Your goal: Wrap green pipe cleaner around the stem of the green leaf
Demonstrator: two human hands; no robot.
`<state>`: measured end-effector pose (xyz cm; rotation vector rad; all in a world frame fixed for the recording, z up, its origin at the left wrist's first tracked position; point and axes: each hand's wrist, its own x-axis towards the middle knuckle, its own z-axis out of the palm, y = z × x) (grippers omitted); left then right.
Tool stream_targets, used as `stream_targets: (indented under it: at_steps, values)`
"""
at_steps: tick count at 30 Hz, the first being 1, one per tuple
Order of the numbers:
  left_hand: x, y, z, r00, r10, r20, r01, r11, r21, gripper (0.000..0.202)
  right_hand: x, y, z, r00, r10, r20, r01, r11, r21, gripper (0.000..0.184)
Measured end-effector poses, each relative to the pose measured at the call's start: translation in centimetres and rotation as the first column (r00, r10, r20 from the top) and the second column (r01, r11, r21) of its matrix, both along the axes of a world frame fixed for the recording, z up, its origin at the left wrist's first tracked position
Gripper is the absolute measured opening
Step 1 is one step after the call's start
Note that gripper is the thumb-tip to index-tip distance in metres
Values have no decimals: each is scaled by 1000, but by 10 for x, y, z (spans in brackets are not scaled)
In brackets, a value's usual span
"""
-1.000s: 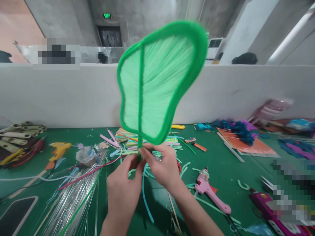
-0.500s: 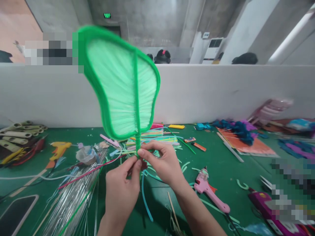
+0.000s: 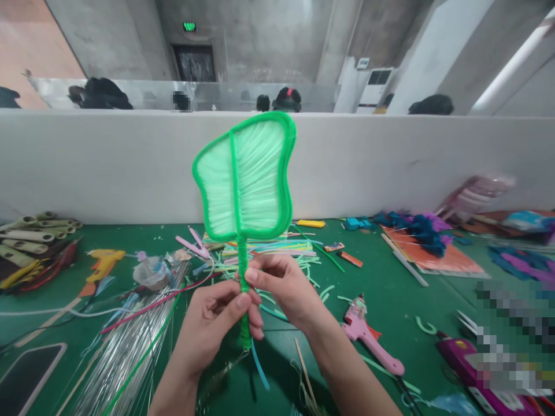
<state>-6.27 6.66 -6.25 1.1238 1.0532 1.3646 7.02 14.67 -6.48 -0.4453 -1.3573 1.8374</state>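
Observation:
A green pipe-cleaner fan [image 3: 262, 179] stands upright in front of me, its pale green fuzzy panel framed by a darker rim and split by a centre rib. Its handle, wrapped in green, runs down through both hands. My left hand [image 3: 221, 315] is closed on the lower handle, thumb in front and fingers behind. Just above it, my right hand [image 3: 280, 286] pinches the handle between thumb and fingers. The handle's lower end shows below my left hand, with a thin wire at its tip. Behind it, a blue strip [image 3: 260, 364] lies on the table.
Colourful pipe-cleaner pieces [image 3: 277, 248] lie behind my hands. A pink glue gun [image 3: 373, 341] is at right, a yellow glue gun [image 3: 104, 266] at left. Wire strands [image 3: 134, 341] and a phone [image 3: 32, 378] lie left. A white partition [image 3: 368, 167] closes the table's far side.
The fan has turned about its handle, so its wider part now faces right, and it sits lower. My left hand has shifted slightly left and its grip has changed; more lower handle shows.

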Motion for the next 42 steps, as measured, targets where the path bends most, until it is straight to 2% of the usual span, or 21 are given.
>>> stream_targets:
  at_steps: [2,4,5,7,8,9,10,11,12,14,16,18,20,23,25,27,31,35,38,40,42]
  values:
    - [1,6,-3,995,35,-93,-35,999,3,27,-2,2,-2,987,-147,69,143,988,66,24]
    - [5,11,-6,935,158,-317,-140,987,78,25,-6,2,-3,911,-382,156,346,913,217,20]
    - [8,13,-9,856,263,-445,-216,964,155,23,-9,2,-4,850,-495,179,423,845,327,18]
    - [15,15,-15,602,515,-611,-362,857,366,20,-13,-1,-4,731,-663,161,499,680,537,14]
    - [19,16,-18,456,611,-647,-383,791,476,21,-15,-3,-3,692,-709,132,511,611,604,14]
    - [22,16,-20,328,676,-660,-371,735,568,22,-16,-5,-3,672,-733,109,519,570,636,14]
    - [24,15,-22,221,722,-656,-341,687,642,22,-16,-7,-2,669,-736,101,523,563,640,14]
    - [25,15,-23,143,749,-646,-307,655,691,22,-16,-8,-1,682,-724,106,523,584,621,13]
    - [26,14,-23,93,766,-636,-283,633,721,22,-16,-9,1,709,-697,113,519,623,586,12]
    - [25,12,-21,51,781,-623,-269,611,744,22,-14,-10,3,780,-613,126,485,719,498,11]
    - [24,10,-16,72,784,-616,-278,609,743,22,-11,-8,4,837,-531,128,444,798,408,12]
    - [21,8,-11,166,763,-625,-290,643,709,20,-10,-6,5,876,-466,125,413,858,305,14]
    - [19,6,-5,333,683,-650,-300,731,613,20,-9,-5,5,906,-405,121,381,907,182,18]
    - [13,2,2,641,462,-613,-274,884,380,26,-8,-4,5,949,-304,79,303,953,28,23]
    - [10,1,5,818,306,-488,-218,949,230,29,-8,-4,6,968,-247,40,248,968,-36,25]
    - [7,0,6,928,182,-325,-151,981,118,29,-7,-3,5,978,-210,14,210,975,-78,25]
    - [6,0,6,999,51,-10,-51,999,4,26,-6,1,3,985,-164,-44,158,979,-125,24]
    - [4,-1,3,971,-91,219,104,993,-49,27,-4,-1,2,992,-101,-74,91,987,-129,25]
    - [1,0,-2,944,-159,289,187,980,-72,27,-3,-4,3,998,-18,-58,9,990,-141,27]
    - [-2,3,-7,931,-193,309,229,970,-85,29,-2,-5,2,997,72,-29,-75,993,-94,28]
    - [-4,8,-11,944,-196,267,221,973,-70,33,-2,-5,2,997,72,7,-72,997,-19,30]
